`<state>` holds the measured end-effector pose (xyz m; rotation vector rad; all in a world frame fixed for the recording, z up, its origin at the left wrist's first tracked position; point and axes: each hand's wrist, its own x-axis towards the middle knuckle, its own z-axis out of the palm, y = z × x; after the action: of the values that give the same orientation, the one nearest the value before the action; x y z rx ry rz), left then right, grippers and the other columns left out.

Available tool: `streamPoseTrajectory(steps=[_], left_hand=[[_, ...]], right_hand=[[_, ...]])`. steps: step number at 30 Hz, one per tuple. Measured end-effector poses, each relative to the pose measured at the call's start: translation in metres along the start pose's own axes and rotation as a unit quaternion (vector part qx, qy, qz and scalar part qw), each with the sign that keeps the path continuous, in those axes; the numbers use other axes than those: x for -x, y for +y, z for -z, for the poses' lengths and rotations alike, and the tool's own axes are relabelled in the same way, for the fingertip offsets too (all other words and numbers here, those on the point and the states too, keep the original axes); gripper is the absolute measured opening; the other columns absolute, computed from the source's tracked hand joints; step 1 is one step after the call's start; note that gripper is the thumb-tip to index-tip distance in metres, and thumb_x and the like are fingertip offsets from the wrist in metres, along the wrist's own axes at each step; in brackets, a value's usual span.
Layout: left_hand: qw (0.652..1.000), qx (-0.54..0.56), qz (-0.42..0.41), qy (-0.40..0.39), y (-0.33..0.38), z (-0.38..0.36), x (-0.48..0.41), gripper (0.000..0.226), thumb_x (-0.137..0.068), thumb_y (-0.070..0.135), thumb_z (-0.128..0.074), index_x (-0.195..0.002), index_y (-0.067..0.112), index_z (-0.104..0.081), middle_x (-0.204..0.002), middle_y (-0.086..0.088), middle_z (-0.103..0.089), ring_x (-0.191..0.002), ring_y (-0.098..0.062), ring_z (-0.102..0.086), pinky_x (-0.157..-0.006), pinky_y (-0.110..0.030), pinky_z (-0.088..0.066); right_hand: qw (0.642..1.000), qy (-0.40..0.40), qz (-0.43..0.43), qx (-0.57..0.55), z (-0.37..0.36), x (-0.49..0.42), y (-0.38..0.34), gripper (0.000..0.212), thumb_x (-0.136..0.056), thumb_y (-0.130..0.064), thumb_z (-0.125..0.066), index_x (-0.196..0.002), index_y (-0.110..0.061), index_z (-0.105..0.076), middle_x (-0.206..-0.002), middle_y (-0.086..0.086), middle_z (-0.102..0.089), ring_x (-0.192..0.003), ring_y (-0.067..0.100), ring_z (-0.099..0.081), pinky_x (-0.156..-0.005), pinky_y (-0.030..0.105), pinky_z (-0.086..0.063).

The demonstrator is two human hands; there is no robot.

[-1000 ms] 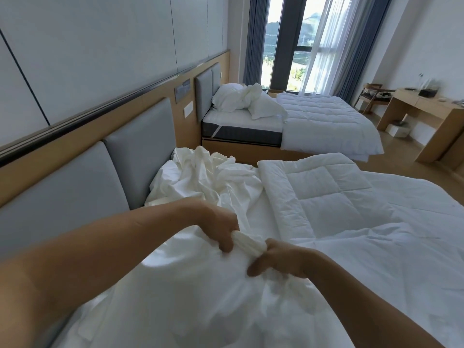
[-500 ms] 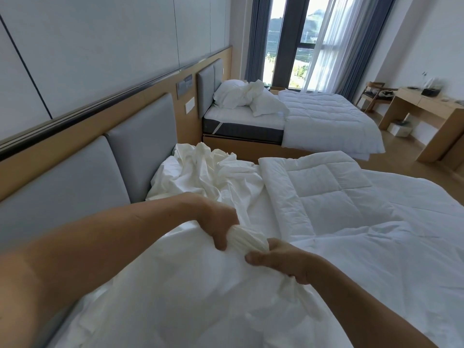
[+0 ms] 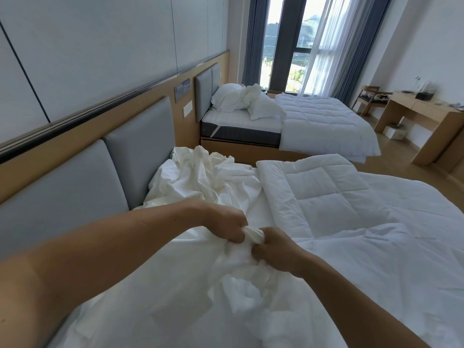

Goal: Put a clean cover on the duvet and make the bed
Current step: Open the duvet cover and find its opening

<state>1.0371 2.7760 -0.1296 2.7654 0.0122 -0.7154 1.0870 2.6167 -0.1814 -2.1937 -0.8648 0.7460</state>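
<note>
Head view: left hand [image 3: 229,223] and right hand [image 3: 272,248] clench the bunched duvet cover [image 3: 253,234], whose gathered fabric could slip loose if either grip eases.

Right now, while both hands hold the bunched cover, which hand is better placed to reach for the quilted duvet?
Probably the right hand: the duvet lies on its side, just beyond it. The left hand is nearer the headboard and could hold the cover.
</note>
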Motion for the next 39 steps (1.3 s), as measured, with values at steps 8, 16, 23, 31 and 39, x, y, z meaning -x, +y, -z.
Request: streamPoseTrajectory(steps=[8,16,23,31,39], left_hand=[[0.999,-0.005,-0.009,-0.045,-0.004,0.005,0.004,0.034,-0.078,0.033,-0.081,-0.104,0.019,-0.065,-0.075,0.012,-0.059,-0.065,-0.004,-0.055,-0.054,-0.015,-0.041],[0.995,-0.096,-0.025,-0.01,-0.016,0.007,0.002,0.029,-0.09,0.021,-0.07,-0.112,0.003,-0.065,-0.082,-0.002,-0.058,-0.061,-0.012,-0.046,-0.043,-0.006,-0.034],[0.998,-0.053,-0.001,-0.033,-0.016,-0.007,-0.004,0.032,-0.084,0.028,-0.074,-0.112,0.014,-0.066,-0.078,0.004,-0.058,-0.062,-0.009,-0.051,-0.052,-0.017,-0.036],[0.998,0.029,0.024,-0.056,-0.018,-0.014,-0.006,0.046,-0.071,0.033,-0.071,-0.112,0.012,-0.065,-0.08,0.006,-0.055,-0.071,-0.014,-0.053,-0.055,-0.022,-0.04],[0.994,0.1,0.04,-0.022,-0.034,-0.004,-0.004,0.006,-0.081,0.021,-0.066,-0.086,0.019,-0.065,-0.079,0.004,-0.061,-0.074,-0.015,-0.059,-0.063,-0.025,-0.047]], right_hand=[[0.976,-0.114,-0.043,-0.182,0.005,-0.005,0.007,0.028,-0.07,-0.025,-0.083,-0.094,-0.012,-0.073,-0.081,0.005,-0.073,-0.074,0.019,-0.07,-0.068,0.03,-0.056],[0.956,-0.093,0.01,-0.279,-0.01,-0.006,0.026,0.034,-0.066,-0.002,-0.069,-0.1,-0.003,-0.07,-0.089,0.011,-0.07,-0.086,0.025,-0.067,-0.082,0.042,-0.055],[0.955,-0.152,-0.075,-0.245,0.003,-0.007,0.026,0.028,-0.066,-0.011,-0.075,-0.092,-0.004,-0.068,-0.079,0.011,-0.06,-0.069,0.022,-0.059,-0.065,0.034,-0.051],[0.968,-0.21,-0.072,-0.115,0.002,-0.006,0.027,0.046,-0.057,-0.007,-0.083,-0.099,-0.002,-0.067,-0.09,0.013,-0.058,-0.085,0.03,-0.059,-0.087,0.051,-0.053],[0.981,-0.178,-0.069,-0.019,0.007,-0.015,0.019,0.04,-0.063,-0.005,-0.079,-0.103,-0.008,-0.07,-0.096,0.007,-0.068,-0.096,0.03,-0.067,-0.091,0.043,-0.058]])
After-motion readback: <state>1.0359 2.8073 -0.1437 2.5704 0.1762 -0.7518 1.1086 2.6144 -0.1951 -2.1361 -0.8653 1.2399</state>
